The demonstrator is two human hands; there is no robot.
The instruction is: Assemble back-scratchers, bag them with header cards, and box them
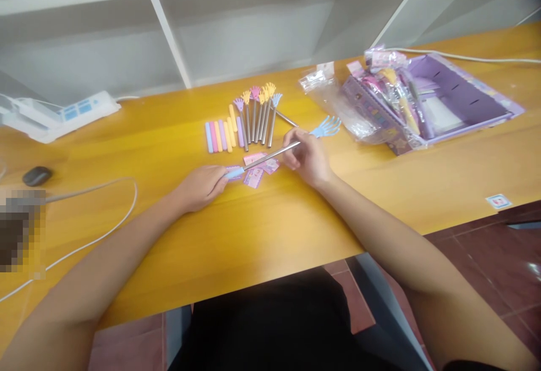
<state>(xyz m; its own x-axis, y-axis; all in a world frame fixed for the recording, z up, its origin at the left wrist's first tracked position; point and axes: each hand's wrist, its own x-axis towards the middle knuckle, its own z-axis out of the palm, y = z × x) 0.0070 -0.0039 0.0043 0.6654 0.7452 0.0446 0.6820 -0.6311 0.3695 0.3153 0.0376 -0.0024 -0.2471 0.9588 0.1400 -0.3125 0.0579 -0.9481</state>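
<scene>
A blue back scratcher (270, 155) with a metal rod lies slantwise between my hands. My left hand (203, 188) is closed round its blue handle. My right hand (307, 157) has its fingers curled round the rod near the blue claw head (327, 127), which sticks out past them. Beyond them stand several metal rods with coloured claw heads (258, 114), laid side by side. Left of these is a row of pastel handles (220, 136). Small pink cards (254, 176) lie under and beside the held rod.
At the right, a purple box (460, 97) holds packaged items, with clear plastic bags (349, 109) beside it. A white power strip (78, 113), a black mouse (37, 176) and a cable are at the left. A small sticker (499, 201) is near the table's front edge.
</scene>
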